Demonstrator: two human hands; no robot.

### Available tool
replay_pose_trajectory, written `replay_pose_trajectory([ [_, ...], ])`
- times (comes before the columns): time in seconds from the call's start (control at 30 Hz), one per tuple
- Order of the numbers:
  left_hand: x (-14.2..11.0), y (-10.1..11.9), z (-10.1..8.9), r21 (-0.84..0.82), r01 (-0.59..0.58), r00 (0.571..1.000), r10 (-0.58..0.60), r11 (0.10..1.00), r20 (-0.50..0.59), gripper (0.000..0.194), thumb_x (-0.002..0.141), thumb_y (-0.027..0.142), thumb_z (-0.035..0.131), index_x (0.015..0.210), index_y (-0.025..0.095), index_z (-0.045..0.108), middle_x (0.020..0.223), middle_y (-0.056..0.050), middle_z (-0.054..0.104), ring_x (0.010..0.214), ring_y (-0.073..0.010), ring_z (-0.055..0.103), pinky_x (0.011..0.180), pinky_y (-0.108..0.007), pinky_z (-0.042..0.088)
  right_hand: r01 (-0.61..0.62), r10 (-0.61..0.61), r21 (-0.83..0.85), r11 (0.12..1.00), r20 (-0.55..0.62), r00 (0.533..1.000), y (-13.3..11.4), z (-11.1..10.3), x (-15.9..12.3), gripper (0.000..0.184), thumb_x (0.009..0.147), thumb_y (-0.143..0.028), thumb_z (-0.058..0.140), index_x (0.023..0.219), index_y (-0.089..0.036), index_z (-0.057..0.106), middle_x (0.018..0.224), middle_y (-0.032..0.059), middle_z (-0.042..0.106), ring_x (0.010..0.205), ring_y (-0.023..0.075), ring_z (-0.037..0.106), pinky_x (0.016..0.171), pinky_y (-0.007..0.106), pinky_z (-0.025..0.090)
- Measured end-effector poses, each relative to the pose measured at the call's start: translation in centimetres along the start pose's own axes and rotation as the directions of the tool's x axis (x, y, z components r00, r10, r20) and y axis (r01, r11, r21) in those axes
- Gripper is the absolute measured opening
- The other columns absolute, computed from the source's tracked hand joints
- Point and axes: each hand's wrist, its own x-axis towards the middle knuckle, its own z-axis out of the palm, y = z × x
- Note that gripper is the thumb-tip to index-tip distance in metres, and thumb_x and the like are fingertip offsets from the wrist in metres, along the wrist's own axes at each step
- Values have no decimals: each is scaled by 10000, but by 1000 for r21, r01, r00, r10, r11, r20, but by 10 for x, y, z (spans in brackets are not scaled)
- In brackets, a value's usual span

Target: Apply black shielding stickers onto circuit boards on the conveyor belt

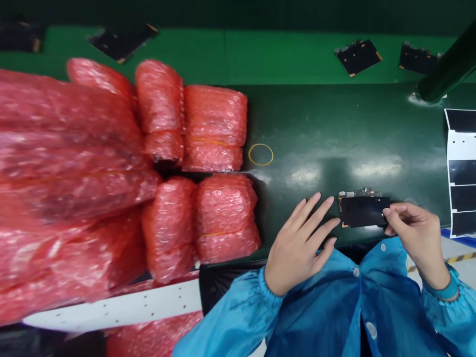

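A black flat phone circuit board [363, 210] with gold-edged corners and small components along its far edge lies on the dark green mat [327, 129] close to me. My right hand [414, 233] pinches the board's right end between thumb and fingers. My left hand [301, 245] rests open just left of the board, its fingertips beside the left edge and apparently not touching it. Both sleeves are blue, and a blue wristband shows on the right wrist.
Large bundles of red bubble wrap [167, 168] fill the left side. A yellow rubber band [261, 154] lies on the mat. Several similar black boards [357, 57] sit on a green strip beyond. A white sheet with black rectangles [461, 173] lies at the right edge.
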Motion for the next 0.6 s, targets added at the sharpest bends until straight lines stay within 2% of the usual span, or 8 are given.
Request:
replay_pose_trajectory([
  [0.6, -1, 0, 0, -30, -5, 1000, 5, 1000, -22, 224, 972, 184, 639, 1175, 172, 733, 1539, -144, 614, 1515, -368, 491, 1220, -562, 460, 55, -56, -63, 997, -22, 998, -7, 0, -4, 150, 803, -339, 845, 761, -203, 798, 508, -20, 676, 411, 145, 656, 428, 207, 510],
])
